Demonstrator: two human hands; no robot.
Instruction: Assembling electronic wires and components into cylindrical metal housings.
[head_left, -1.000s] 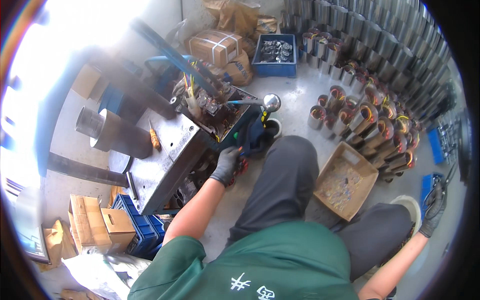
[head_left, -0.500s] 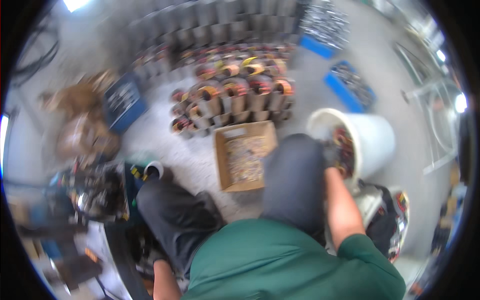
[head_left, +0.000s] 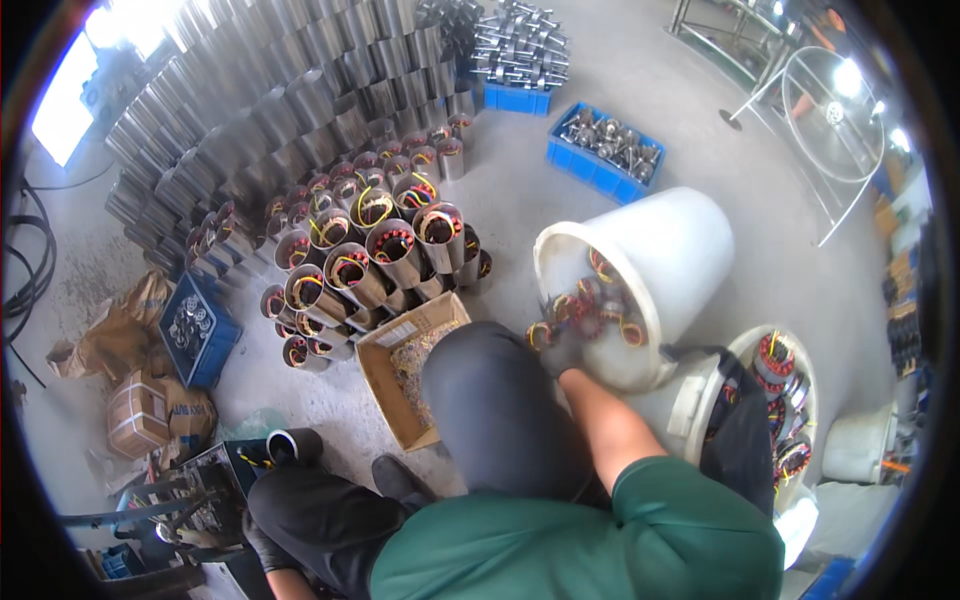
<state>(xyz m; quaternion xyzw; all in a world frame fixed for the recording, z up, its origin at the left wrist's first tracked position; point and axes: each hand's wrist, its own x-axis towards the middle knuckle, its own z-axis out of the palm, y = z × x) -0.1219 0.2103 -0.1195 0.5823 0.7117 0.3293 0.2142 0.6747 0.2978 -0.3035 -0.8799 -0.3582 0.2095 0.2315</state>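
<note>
Right hand [head_left: 562, 350], gloved, reaches over the near rim of a white bucket [head_left: 680, 240] that lies tipped toward the person. Fingers are closed around a wound stator core [head_left: 545, 335] at the bucket's mouth; copper windings and coloured leads show just past the knuckles. More stator cores [head_left: 605, 300] sit deeper in the bucket, just beyond the hand. The bucket's rim curves close around the wrist on both sides, so little room there.

Left hand [head_left: 262, 545], dark glove, is down at the lower edge beside the left knee, close to a dark machine frame [head_left: 190, 490]. Whether it grips anything cannot be told; fingers are mostly hidden.

To the right of the right hand, a second white tub [head_left: 800, 400] holds more wound cores, partly covered by a dark cloth [head_left: 740, 440]. It stands just beside the tipped bucket.

Left of the right hand, past the raised knee, an open cardboard box [head_left: 385, 375] of small parts lies on the floor [head_left: 560, 220]. Beyond it, rows of metal housings with windings [head_left: 380, 250] stand tightly packed, their edges touching.

Bare concrete floor opens ahead of the bucket, as far as two blue crates [head_left: 600, 165] of metal parts well apart from the hand.
</note>
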